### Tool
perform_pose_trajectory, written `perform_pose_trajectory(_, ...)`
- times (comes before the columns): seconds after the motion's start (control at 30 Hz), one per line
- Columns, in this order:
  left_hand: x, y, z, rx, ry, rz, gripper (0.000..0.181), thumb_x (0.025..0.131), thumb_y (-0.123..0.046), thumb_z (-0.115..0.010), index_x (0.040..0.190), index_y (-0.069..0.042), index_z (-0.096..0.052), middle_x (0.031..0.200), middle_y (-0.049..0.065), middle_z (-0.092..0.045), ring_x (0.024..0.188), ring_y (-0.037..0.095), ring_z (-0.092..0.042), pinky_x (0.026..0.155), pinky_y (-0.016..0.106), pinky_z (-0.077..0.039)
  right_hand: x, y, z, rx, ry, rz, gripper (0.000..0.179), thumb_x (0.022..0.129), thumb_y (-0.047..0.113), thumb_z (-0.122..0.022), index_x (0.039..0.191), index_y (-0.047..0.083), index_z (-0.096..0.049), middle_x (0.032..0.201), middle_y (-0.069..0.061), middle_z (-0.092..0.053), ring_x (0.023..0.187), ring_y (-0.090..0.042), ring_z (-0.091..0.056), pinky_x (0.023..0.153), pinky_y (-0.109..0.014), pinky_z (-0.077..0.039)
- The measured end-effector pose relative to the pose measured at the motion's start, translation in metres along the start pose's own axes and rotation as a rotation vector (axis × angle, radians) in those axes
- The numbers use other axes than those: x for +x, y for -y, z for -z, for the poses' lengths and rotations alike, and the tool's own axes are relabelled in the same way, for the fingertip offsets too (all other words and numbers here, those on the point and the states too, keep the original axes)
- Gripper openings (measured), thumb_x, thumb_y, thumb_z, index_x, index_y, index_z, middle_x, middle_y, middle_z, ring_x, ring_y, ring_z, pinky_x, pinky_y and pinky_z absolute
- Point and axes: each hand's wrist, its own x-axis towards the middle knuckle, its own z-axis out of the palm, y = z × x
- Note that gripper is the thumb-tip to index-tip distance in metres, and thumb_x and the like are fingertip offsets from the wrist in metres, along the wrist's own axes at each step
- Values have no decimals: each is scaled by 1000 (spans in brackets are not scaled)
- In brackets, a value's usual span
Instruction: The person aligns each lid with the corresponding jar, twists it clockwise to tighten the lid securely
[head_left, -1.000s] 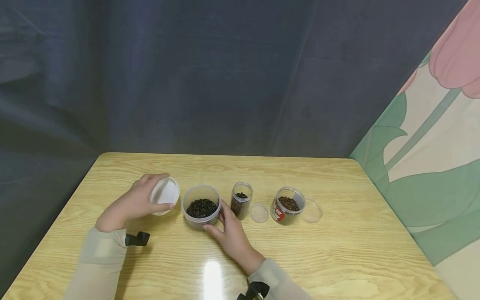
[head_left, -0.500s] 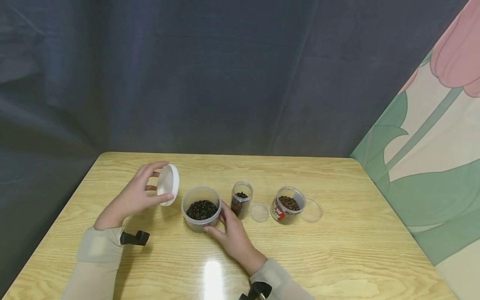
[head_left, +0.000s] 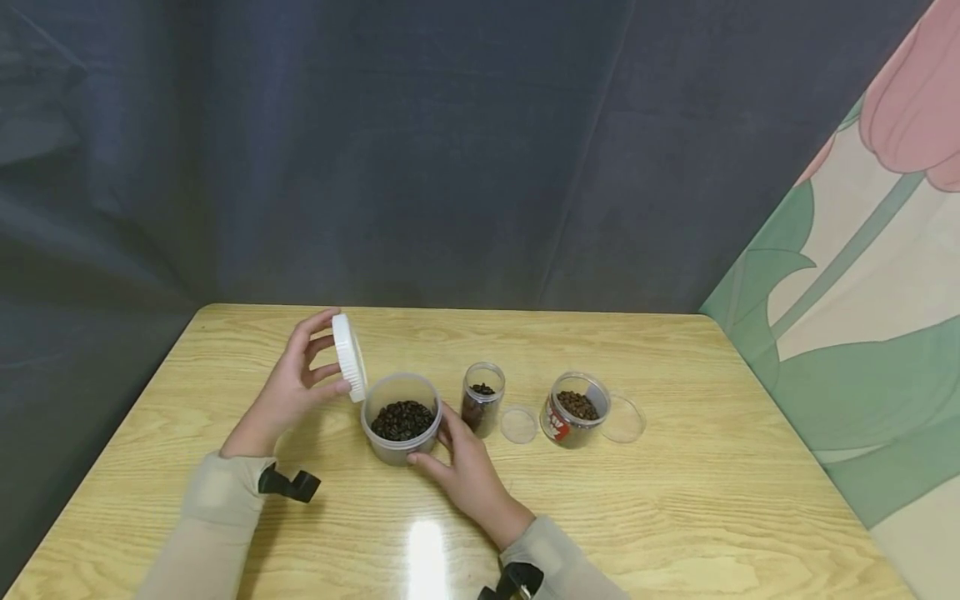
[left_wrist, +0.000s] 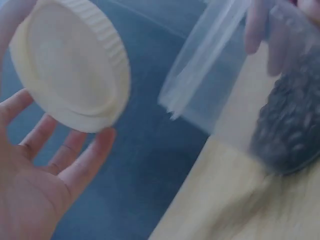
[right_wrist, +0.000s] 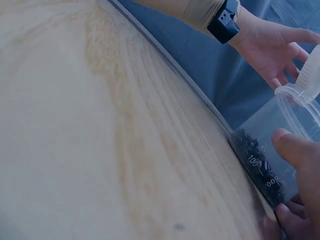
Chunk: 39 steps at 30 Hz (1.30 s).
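Note:
My left hand (head_left: 296,379) holds a white ribbed screw lid (head_left: 347,358) by its edge, fingertips at the far side and thumb at the near side. The lid stands nearly upright in the air, close to the left rim of a clear plastic tub (head_left: 397,452). Dark beans (head_left: 402,420), like coffee beans, partly fill the tub, which sits uncovered on the table. Curled round the tub's right side and front is my right hand (head_left: 472,475). Printed volume marks show on the tub wall (right_wrist: 257,120) in the right wrist view.
Right of the tub stands a narrow clear jar (head_left: 482,408) of dark beans, with a small clear lid (head_left: 519,425) beside it. Farther right are a wider jar (head_left: 573,433) of brown beans and another clear lid (head_left: 624,419). A dark curtain (head_left: 450,167) hangs behind the table (head_left: 675,500).
My left hand has raised the lid and turned it from face-up tilt to nearly on edge, moving it right and away toward the tub. The right hand and tub have stayed put.

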Motion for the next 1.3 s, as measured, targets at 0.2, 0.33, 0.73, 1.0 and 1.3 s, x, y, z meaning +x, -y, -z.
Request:
perform_pose_trajectory(0.2, -1, 13, -13, -204, -6, -43, 94, 86, -25, -84, 157, -12, -24, 150, 5, -26, 134, 21, -39, 104, 25, -51, 1, 0, 0, -7, 3, 3, 82, 89, 22, -80, 155, 2, -36, 154, -20, -42, 137, -30, -50, 114, -31, -41)
perform_pose_trajectory(0.33, -1, 25, -21, -293, -9, -88, 99, 82, -30, -87, 154, -10, -22, 147, 7, -26, 131, 20, -40, 104, 29, -52, 1, -1, 0, -3, 1, 6, 80, 89, 22, -80, 154, 2, -37, 154, -20, -43, 137, -29, -50, 114, -30, -41)
perform_pose_trajectory(0.73, -4, 41, -35, -330, -58, -185, 94, 77, -20, -91, 145, -14, -25, 142, 5, -29, 124, 14, -45, 108, 25, -48, 1, -1, 0, 19, 2, -5, 81, 88, 21, -81, 153, 1, -37, 153, -21, -43, 137, -30, -49, 112, -27, -42)
perform_pose_trajectory(1.0, -10, 43, -38, -295, -60, -228, 94, 78, -18, -90, 144, -14, -23, 143, 9, -29, 125, 14, -46, 109, 21, -45, 2, -2, 0, 52, -4, 2, 78, 89, 19, -80, 152, 0, -38, 152, -21, -44, 137, -30, -49, 112, -27, -42)
perform_pose_trajectory(1.3, -25, 52, -38, -255, -38, -219, 97, 75, -3, -89, 147, -4, -24, 146, 6, -36, 129, 14, -50, 113, 25, -42, 1, 0, 1, 47, 4, -10, 79, 89, 18, -81, 153, 1, -37, 153, -21, -43, 137, -30, -49, 112, -25, -42)
